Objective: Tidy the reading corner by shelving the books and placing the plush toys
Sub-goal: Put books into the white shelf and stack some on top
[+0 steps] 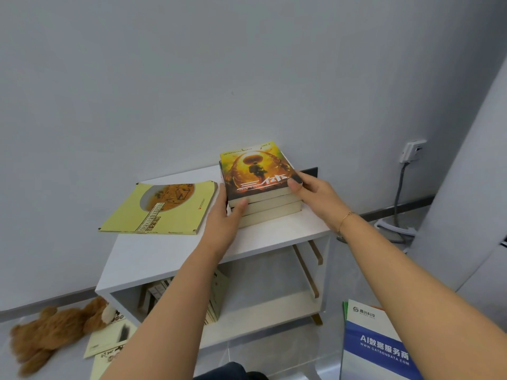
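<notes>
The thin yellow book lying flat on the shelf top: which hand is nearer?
Left. The left hand sits beside the thin yellow book, holding the stack; the right hand grips the stack's far side.

Glossy paper book cover (258, 171), smooth matt white shelf top (164, 259), fuzzy plush bear (52, 330).

stacked books (260, 187) on shelf top, teddy (52, 333) floored

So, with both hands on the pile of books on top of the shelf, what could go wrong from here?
1. The stack of books is held only at its sides by the left hand and right hand; if lifted, the lower books may slip out.
2. The yellow book overhangs the white shelf edge; a nudge may tip it off.
3. The plush bear and papers on the floor could be stepped on.
</notes>
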Demonstrator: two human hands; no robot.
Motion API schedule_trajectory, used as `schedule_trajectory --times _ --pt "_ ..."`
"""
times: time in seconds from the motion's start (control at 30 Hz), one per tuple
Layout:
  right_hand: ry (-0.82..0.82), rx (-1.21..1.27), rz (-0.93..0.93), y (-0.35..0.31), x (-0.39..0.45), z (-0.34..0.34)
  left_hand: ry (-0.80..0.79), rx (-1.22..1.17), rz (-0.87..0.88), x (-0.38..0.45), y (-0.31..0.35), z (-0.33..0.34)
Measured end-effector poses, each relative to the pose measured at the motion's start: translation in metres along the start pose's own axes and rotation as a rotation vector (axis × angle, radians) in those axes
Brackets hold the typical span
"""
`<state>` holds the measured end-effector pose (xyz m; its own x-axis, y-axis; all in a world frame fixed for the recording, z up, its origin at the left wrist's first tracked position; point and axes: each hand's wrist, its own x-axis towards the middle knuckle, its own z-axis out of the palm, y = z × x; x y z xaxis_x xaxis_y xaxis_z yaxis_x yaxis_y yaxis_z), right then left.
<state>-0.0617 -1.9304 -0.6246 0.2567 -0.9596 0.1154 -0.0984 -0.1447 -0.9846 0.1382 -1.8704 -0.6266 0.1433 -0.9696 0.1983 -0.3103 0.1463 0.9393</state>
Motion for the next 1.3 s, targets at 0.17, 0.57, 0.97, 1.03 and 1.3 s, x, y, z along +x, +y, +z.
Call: schedule_trajectory --times 0.17,0.57,0.97,1.03,1.3 --pt "0.066 0.147 0.031 0.007 0.001 0.002 0.071 0.093 0.022 0.002 -0.008 0.014" --pt "0.060 0.093 0.057 0.009 -0.007 0.007 0.036 0.087 0.002 -0.002 -0.013 0.004" --pt "0.104 0.016 0.006 0.005 -0.017 0.020 0.044 0.117 0.023 -0.005 -0.016 -0.004" --pt "0.183 -0.004 -0.020 0.006 -0.022 0.025 0.009 0.070 0.009 -0.007 -0.017 -0.008" --pt "0.623 0.319 0.207 -0.001 -0.056 0.054 0.057 0.801 -0.161 0.000 -0.027 -0.077"
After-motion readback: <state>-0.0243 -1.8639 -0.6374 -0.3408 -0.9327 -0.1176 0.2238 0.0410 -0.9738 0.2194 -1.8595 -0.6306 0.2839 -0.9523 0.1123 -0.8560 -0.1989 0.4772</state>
